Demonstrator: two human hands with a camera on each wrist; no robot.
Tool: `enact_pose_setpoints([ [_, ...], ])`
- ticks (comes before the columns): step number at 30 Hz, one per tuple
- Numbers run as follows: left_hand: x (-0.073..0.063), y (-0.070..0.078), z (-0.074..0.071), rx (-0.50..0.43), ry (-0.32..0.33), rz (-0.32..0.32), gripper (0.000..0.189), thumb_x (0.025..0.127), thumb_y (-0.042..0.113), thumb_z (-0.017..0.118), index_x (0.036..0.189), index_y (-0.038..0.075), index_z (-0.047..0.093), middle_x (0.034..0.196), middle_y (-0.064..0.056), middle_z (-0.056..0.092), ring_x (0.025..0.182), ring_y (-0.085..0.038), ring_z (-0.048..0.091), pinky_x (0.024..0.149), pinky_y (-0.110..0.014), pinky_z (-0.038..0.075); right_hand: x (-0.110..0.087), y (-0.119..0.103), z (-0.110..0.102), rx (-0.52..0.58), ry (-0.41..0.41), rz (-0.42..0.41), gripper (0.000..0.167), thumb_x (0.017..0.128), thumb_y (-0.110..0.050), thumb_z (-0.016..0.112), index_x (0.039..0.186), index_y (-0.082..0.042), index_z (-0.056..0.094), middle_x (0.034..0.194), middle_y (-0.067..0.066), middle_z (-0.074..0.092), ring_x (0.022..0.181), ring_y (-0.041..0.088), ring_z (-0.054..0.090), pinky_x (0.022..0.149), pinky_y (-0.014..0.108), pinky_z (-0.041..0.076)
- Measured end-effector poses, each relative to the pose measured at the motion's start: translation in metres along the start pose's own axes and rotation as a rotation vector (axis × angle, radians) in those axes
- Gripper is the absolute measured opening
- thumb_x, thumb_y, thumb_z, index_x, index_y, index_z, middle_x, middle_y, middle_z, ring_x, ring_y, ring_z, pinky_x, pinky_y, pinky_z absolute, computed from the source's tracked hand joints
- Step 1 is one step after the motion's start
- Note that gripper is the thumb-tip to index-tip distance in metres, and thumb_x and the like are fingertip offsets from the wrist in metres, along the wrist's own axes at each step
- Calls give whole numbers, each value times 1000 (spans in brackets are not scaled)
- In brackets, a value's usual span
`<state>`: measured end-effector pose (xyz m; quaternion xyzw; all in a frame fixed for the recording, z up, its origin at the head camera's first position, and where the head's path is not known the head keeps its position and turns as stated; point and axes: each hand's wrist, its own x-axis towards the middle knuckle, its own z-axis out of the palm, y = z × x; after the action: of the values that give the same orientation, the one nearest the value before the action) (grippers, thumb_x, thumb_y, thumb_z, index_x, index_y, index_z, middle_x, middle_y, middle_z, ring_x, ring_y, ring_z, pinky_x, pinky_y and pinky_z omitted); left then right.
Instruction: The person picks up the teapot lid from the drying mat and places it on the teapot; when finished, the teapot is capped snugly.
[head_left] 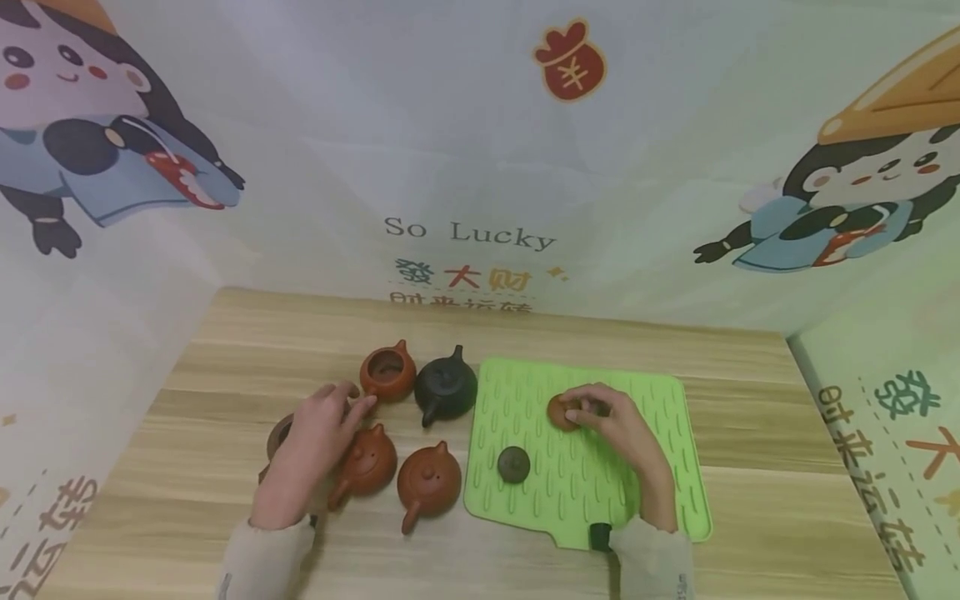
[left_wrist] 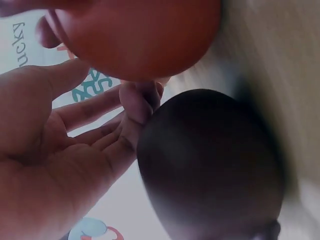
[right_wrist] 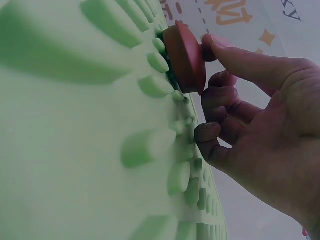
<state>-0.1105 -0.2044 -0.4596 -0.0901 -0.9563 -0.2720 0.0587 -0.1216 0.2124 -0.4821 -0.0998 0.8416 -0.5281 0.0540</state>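
My right hand [head_left: 618,425] pinches the knob of a reddish-brown teapot lid [head_left: 562,412] at the green mat's surface. In the right wrist view the lid [right_wrist: 186,57] stands edge-on against the mat's ridges, thumb on its knob. A dark round lid [head_left: 513,465] lies on the mat. My left hand [head_left: 322,433] has thumb and fingers at the handle of an orange-brown teapot [head_left: 387,372] without its lid; its grip is partly hidden. Below that hand sit a lidded orange-brown teapot [head_left: 369,463] and a dark brown open teapot [head_left: 279,435], partly covered.
The green ridged mat [head_left: 585,500] covers the right-centre of the wooden table [head_left: 757,450]. A black teapot [head_left: 446,387] stands at the mat's left edge, with another lidded orange-brown teapot [head_left: 429,481] in front. Printed cloth [head_left: 465,150] surrounds the table's back and sides.
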Motion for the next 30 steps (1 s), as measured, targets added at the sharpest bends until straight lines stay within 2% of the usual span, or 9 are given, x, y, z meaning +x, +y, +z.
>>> enact_pose_setpoints([
  [4,5,-2,5,2,18,32,23,106,13,73,95,-6,69,82,-18,65,73,-33,66,67,-51,56,2,0,1,4,-10,-4,23,99,-1,77,122,3,78,105,15,72,91,14,54,82,27,47],
  [10,7,-3,12,10,-2,44,31,105,9,74,79,3,58,71,-11,55,64,-25,54,58,-42,47,2,1,1,26,-30,16,24,99,1,77,122,4,78,105,16,71,91,14,52,81,26,46],
  [13,9,-2,14,11,-18,28,32,105,9,74,78,3,58,72,-11,55,64,-25,53,58,-42,47,1,1,0,19,-22,16,23,98,2,77,122,3,78,100,13,67,90,14,51,80,26,45],
  [16,11,0,15,17,-71,-11,32,105,8,72,77,3,58,73,-11,55,65,-24,53,60,-41,47,1,3,-2,12,-22,11,23,98,2,77,122,3,77,99,12,65,91,14,50,81,25,45],
  [21,17,3,16,44,-144,-44,35,109,11,67,76,4,59,72,-11,56,69,-28,58,64,-45,51,0,7,-3,12,-26,8,25,98,2,78,122,2,78,110,16,72,95,14,53,86,25,47],
  [26,19,3,17,60,-138,-52,32,110,11,66,79,1,62,74,-14,60,73,-35,64,68,-51,55,1,10,-2,7,-20,-6,24,97,2,79,121,1,80,97,10,65,90,14,49,83,27,44],
  [30,16,1,17,57,-119,-51,31,109,10,66,80,0,64,74,-15,61,71,-34,64,66,-51,55,2,10,0,14,-9,-15,23,95,3,79,118,2,81,91,5,59,87,14,46,81,28,43],
])
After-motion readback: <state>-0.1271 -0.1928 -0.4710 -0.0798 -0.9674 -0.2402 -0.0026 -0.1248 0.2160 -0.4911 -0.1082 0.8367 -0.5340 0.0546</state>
